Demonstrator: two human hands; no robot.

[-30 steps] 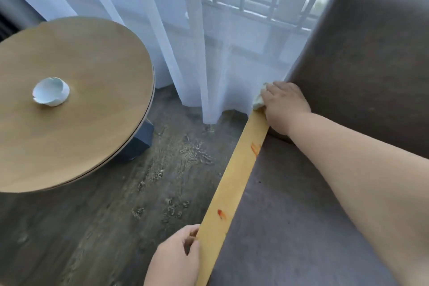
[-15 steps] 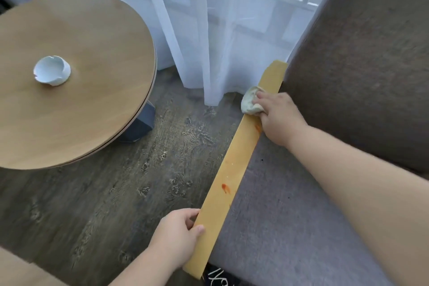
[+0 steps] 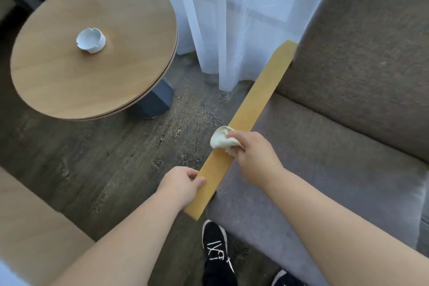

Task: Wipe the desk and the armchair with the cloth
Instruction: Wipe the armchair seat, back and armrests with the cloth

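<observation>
- Desk: round wooden top at far left, well apart from the armchair. An ashtray stands near its centre. The cloth is not on it.
- Floor: the strip between desk and armchair gives my left elbow room.
- Left hand: clamped on the outer edge of the armrest near its front end, thumb on top. I judge this braces me for rubbing.
- Curtain: hangs near the armrest's far end, so a long stroke could snag it.
- Cloth: bunched on the armrest top, overhanging its outer edge.
- Right hand: fingers closed round the cloth, pressing it down.
- Armchair: the seat lies against the armrest's inner edge and the backrest rises behind.
</observation>
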